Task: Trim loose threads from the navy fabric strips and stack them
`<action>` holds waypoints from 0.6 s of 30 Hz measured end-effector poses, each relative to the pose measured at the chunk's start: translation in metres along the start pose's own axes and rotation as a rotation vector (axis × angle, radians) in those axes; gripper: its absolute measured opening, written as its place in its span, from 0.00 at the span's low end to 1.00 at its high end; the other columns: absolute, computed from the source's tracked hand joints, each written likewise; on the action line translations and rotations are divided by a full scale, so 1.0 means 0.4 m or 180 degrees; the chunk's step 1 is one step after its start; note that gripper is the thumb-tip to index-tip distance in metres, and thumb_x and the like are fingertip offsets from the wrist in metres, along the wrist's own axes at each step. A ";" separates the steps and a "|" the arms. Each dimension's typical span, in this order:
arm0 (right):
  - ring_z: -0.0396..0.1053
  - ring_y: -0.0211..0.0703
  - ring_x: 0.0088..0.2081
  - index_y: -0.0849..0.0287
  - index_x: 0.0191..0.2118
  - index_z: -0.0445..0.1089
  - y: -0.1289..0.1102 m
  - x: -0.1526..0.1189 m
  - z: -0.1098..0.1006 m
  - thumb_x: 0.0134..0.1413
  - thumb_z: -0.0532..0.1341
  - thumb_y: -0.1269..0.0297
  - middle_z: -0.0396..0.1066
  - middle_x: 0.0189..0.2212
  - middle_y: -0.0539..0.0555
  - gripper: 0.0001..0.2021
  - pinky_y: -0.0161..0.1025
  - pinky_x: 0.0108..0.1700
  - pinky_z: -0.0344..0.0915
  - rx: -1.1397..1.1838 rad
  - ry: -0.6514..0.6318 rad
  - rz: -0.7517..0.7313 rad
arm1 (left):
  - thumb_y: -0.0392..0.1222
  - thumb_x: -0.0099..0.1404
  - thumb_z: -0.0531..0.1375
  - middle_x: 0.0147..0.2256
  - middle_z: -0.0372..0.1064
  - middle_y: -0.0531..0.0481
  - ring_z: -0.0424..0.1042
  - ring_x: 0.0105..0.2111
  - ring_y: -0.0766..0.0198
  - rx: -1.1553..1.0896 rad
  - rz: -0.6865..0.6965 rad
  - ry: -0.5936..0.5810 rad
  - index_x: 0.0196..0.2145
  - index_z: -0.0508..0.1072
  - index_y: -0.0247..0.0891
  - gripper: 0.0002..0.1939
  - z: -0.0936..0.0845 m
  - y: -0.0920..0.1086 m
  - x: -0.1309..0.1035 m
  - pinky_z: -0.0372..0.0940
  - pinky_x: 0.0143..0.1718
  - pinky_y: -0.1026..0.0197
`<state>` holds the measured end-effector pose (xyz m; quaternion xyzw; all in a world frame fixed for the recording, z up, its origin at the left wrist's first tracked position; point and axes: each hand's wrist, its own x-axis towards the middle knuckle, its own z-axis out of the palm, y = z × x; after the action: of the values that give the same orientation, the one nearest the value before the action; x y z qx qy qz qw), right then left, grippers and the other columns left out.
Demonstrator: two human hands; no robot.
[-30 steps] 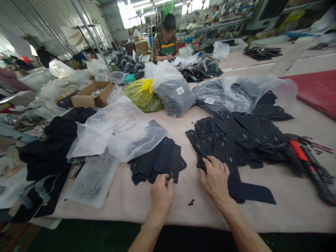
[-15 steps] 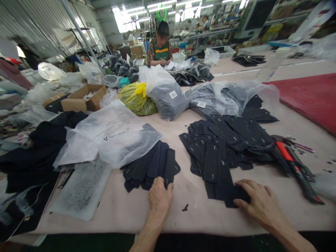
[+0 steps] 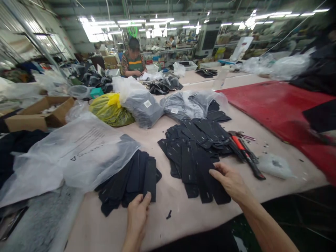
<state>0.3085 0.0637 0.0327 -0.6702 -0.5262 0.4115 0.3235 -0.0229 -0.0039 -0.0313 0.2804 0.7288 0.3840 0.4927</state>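
The small stack of black cut pieces [image 3: 131, 182] is lying fanned at the near edge of the bench [image 3: 183, 213], half tucked under a clear plastic bag [image 3: 76, 154]. The left hand [image 3: 138, 213] is resting at the stack's near corner, thumb and fingers [image 3: 147, 196] closing together on the edge of the top strip, where it was already sitting a second ago. The right hand [image 3: 231, 182] is the one that has been moving: half a second back it was lying flat and low at the right of the big spread, and now it is sitting higher on the large pile of black pieces [image 3: 196, 150], fingers apart and flat, touching the top strips and gripping nothing (the view has also been swinging to the right, so more of the red mat [image 3: 275, 108] is showing). That suggests the sorting from the large pile to the small stack is carrying on, with the right hand feeling for a piece.

Just beside the large pile are lying red-handled tools [image 3: 245, 154]; farther back are sitting a yellow bag [image 3: 110, 110] and a cardboard box [image 3: 39, 115], and a person [image 3: 133, 61] is working at the far end.
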 end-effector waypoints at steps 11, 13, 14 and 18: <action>0.72 0.49 0.38 0.60 0.44 0.72 -0.077 -0.054 0.344 0.51 0.63 0.47 0.76 0.36 0.57 0.22 0.43 0.41 0.66 0.1571 -0.0799 0.0211 | 0.67 0.44 0.66 0.16 0.55 0.60 0.50 0.13 0.76 -0.1004 -0.0583 -0.0489 0.24 0.60 0.39 0.30 0.031 0.024 -0.135 0.39 0.13 0.72; 0.72 0.47 0.35 0.61 0.43 0.73 -0.104 -0.070 0.388 0.50 0.65 0.48 0.77 0.34 0.56 0.21 0.41 0.38 0.66 0.2241 -0.1122 0.0382 | 0.68 0.44 0.65 0.15 0.54 0.60 0.48 0.13 0.76 -0.0963 -0.0571 -0.0583 0.23 0.60 0.38 0.30 0.045 0.001 -0.149 0.39 0.14 0.71; 0.72 0.46 0.33 0.61 0.42 0.74 -0.114 -0.073 0.403 0.49 0.66 0.49 0.77 0.32 0.55 0.21 0.41 0.37 0.66 0.2523 -0.1195 0.0434 | 0.69 0.44 0.65 0.15 0.54 0.61 0.48 0.13 0.76 -0.0914 -0.0559 -0.0628 0.23 0.60 0.38 0.31 0.050 -0.012 -0.152 0.39 0.14 0.70; 0.71 0.45 0.31 0.62 0.39 0.75 -0.127 -0.066 0.415 0.46 0.69 0.56 0.77 0.29 0.53 0.17 0.41 0.37 0.66 0.2964 -0.1240 0.0478 | 0.66 0.47 0.65 0.15 0.51 0.61 0.49 0.15 0.74 -0.0414 -0.0380 -0.0776 0.23 0.65 0.37 0.28 0.053 -0.047 -0.149 0.45 0.17 0.69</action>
<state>0.1354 0.0500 0.0072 -0.4018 -0.2879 0.7418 0.4532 0.0176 -0.0550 -0.0217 0.2485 0.6526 0.3635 0.6167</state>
